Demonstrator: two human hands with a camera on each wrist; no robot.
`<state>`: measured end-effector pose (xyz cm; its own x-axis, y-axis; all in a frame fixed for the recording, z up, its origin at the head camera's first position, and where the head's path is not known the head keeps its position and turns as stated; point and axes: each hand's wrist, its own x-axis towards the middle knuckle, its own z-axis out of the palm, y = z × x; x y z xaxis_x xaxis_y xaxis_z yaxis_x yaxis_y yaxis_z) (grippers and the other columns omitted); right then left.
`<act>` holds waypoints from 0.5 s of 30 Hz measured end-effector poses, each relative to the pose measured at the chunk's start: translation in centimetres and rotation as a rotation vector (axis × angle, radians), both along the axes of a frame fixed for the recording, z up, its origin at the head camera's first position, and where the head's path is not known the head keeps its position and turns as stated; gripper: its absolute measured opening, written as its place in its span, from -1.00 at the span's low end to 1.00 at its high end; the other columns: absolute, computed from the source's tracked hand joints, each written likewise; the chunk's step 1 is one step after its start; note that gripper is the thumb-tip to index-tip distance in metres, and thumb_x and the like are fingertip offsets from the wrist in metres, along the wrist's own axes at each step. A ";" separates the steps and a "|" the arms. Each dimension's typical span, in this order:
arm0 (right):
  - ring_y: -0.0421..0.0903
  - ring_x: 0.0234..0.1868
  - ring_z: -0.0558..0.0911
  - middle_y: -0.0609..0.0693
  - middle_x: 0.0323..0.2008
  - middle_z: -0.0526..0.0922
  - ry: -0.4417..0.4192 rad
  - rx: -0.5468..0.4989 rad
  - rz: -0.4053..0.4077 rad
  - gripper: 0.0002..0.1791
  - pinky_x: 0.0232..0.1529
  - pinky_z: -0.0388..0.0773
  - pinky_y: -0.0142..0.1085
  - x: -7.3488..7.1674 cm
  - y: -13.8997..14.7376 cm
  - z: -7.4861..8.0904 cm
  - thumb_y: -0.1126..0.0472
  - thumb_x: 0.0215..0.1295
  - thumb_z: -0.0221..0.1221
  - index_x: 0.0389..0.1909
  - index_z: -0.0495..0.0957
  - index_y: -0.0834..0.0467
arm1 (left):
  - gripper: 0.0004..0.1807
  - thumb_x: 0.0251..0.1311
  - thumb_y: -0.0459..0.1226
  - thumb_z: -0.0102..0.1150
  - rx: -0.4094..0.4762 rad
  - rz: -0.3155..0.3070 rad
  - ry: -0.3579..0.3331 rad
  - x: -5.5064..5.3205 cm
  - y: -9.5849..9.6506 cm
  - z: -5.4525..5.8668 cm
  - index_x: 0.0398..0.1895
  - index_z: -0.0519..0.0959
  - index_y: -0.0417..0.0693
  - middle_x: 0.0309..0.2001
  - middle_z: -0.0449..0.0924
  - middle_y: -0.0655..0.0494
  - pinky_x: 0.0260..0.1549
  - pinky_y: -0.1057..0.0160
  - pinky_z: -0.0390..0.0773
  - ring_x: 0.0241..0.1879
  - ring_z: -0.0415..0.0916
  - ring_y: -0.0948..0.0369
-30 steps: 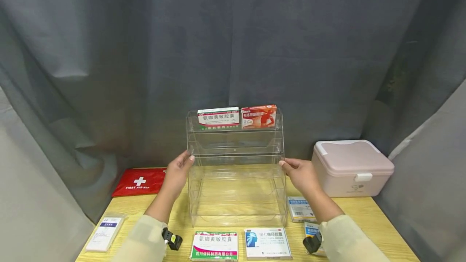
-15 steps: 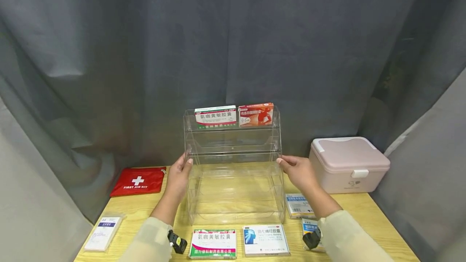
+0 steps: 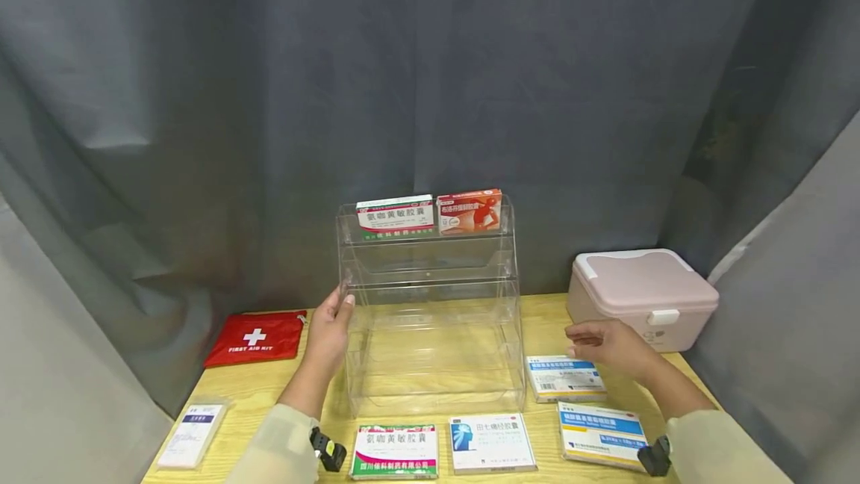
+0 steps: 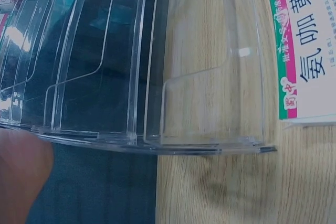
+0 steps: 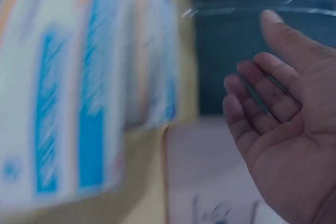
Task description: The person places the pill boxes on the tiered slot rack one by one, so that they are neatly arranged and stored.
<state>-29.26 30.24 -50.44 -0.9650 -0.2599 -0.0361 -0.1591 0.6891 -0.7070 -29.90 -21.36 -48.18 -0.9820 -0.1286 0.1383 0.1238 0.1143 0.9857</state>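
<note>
A clear tiered plastic display rack (image 3: 433,376) stands at the middle of the table. Its top tier holds a white-and-green medicine box (image 3: 395,218) and an orange medicine box (image 3: 469,212). My left hand (image 3: 329,334) grips the rack's left side edge, thumb at the front; in the left wrist view only a bit of that hand (image 4: 23,174) shows at the rim. Off to the right of the rack, my right hand (image 3: 611,346) hovers with nothing in it, over the rear blue-and-white medicine box (image 3: 564,379). The right wrist view shows its palm (image 5: 283,156) with fingers loosely bent.
Along the front lie a green-and-pink medicine box (image 3: 394,453), a white-and-blue one (image 3: 492,443) and another blue-and-white box (image 3: 601,435). A pink lidded case (image 3: 645,305) is at back right. On the left are a red first aid pouch (image 3: 255,338) and a white packet (image 3: 193,435).
My right hand has let go of the rack's right side and moved right, uncovering the two blue-and-white boxes. The left hand keeps its grip on the rack.
</note>
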 end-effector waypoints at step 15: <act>0.36 0.28 0.66 0.24 0.31 0.70 -0.046 0.279 0.053 0.03 0.29 0.63 0.30 -0.8 2.8 -5.2 -0.05 -0.02 0.70 0.46 0.55 0.27 | -0.38 0.72 -0.21 0.05 0.021 0.023 0.024 -0.1 0.0 0.0 0.71 0.24 -0.14 0.69 0.21 -0.18 0.71 -0.18 0.08 0.72 0.06 -0.16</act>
